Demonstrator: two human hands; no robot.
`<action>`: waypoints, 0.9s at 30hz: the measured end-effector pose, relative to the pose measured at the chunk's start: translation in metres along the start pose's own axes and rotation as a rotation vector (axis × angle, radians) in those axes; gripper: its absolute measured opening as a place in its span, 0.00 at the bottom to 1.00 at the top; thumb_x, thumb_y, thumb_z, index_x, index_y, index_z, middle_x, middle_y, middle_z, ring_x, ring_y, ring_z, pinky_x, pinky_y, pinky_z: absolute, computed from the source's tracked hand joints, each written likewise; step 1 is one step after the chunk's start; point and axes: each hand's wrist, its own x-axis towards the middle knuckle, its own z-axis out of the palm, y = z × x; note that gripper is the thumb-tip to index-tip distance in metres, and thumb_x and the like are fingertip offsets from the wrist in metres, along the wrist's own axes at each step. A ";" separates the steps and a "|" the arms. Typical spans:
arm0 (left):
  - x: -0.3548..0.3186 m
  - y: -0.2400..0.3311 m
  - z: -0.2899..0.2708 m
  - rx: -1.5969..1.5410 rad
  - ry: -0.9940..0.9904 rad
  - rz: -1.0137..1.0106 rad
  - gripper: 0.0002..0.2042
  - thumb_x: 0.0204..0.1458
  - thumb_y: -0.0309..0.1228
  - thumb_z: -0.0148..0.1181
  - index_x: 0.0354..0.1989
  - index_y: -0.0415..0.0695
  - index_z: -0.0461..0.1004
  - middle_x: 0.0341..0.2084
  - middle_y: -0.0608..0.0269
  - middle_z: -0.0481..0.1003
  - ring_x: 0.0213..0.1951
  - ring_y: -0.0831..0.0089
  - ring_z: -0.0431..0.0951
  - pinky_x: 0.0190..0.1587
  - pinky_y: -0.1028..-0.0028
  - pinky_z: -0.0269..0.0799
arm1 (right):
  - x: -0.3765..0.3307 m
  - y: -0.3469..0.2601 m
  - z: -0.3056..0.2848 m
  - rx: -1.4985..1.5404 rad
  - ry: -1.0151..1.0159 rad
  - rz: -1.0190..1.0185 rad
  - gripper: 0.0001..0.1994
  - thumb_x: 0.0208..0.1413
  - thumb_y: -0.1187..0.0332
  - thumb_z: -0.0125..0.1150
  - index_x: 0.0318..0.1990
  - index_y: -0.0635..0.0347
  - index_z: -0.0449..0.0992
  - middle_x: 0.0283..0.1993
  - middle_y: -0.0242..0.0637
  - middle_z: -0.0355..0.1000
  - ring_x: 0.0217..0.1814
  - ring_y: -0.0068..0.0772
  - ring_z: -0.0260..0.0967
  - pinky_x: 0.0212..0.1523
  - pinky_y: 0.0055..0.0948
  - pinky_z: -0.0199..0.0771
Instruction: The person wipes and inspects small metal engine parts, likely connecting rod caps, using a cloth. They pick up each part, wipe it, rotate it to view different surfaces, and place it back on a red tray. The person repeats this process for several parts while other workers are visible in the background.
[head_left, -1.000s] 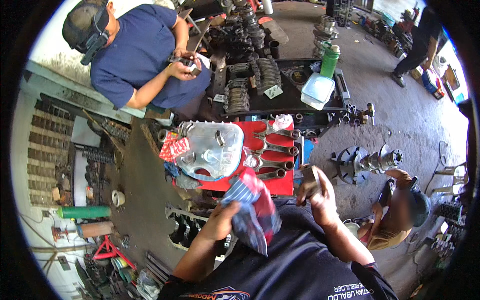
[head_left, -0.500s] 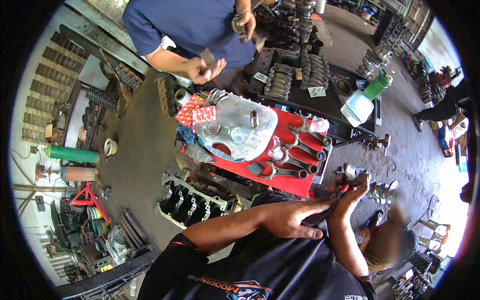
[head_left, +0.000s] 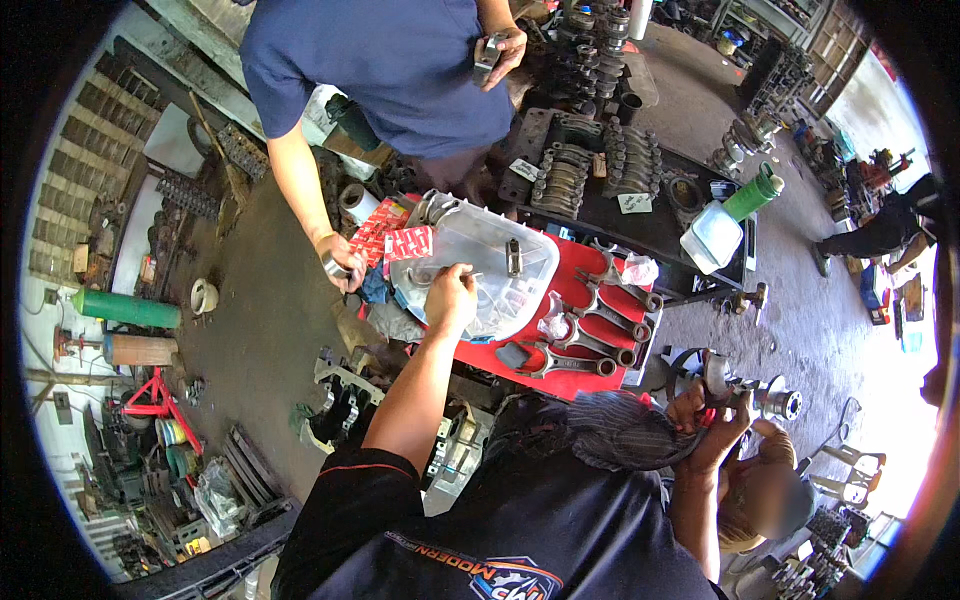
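My left hand (head_left: 455, 300) reaches over a clear plastic bin lid (head_left: 525, 285), its fingers pinched together. A small thin piece shows by the fingertips, too small to name. At the lower right my right hand (head_left: 722, 438) is closed beside a crankshaft (head_left: 765, 398) and a dark striped cloth (head_left: 625, 430); what it grips is hidden. A metal part (head_left: 514, 258) lies on the lid, with curved bearing shells (head_left: 437, 207) at its far left corner. Connecting rods (head_left: 570, 362) lie on the red tabletop (head_left: 590, 383) to the right.
Across the table, a person in blue (head_left: 380, 80) holds a rod cap (head_left: 488, 60) and a curved shell (head_left: 337, 267). Another person (head_left: 770, 490) crouches at lower right. An engine block (head_left: 340, 400) stands near left. A black bench (head_left: 640, 225) carries bearing caps (head_left: 562, 182) and a green bottle (head_left: 752, 196).
My left hand has left the dark cloth beside my right hand and reached over the lid. The person in blue has lowered one hand to the table's left corner. My right hand has shifted slightly down.
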 end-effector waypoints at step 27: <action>0.008 0.001 0.032 0.411 -0.124 0.196 0.13 0.51 0.30 0.64 0.45 0.49 0.75 0.43 0.53 0.78 0.46 0.52 0.79 0.46 0.55 0.75 | -0.027 -0.027 0.020 -0.509 -0.336 -0.266 0.51 0.36 0.70 0.84 0.67 0.53 0.54 0.46 0.34 0.72 0.49 0.25 0.70 0.49 0.30 0.73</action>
